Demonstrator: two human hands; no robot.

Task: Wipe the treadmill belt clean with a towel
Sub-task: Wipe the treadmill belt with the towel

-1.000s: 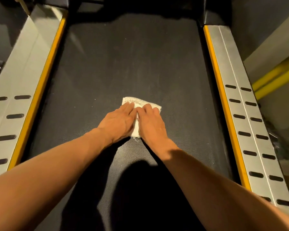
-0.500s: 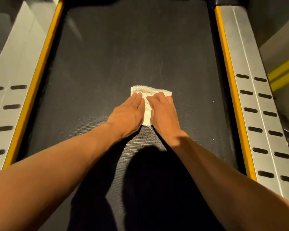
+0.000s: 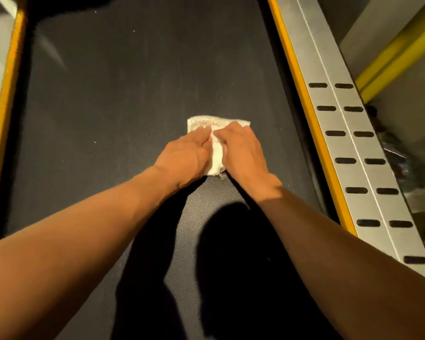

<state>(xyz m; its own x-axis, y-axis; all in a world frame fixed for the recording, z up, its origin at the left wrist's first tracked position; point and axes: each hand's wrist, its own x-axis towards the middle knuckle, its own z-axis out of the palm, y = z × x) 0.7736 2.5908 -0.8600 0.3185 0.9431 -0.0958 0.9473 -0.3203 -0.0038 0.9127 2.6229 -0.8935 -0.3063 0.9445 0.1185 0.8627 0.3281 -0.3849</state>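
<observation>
A small folded white towel (image 3: 216,155) lies flat on the dark textured treadmill belt (image 3: 113,99), a little right of its middle. My left hand (image 3: 184,155) presses palm-down on the towel's left part. My right hand (image 3: 243,153) presses on its right part, fingers pointing away from me. The two hands lie side by side, almost touching, and cover most of the towel; only its far edge and a strip between the hands show. Pale specks and faint dusty streaks dot the belt ahead of the towel.
A silver side rail (image 3: 349,148) with dark slots and a yellow inner edge (image 3: 312,123) runs along the belt's right side. A matching rail with a yellow edge (image 3: 3,114) borders the left. A yellow bar (image 3: 398,52) and dark clutter lie beyond the right rail.
Both hands have slid the towel to the right across the belt, closer to the right rail. The view has shifted with them.
</observation>
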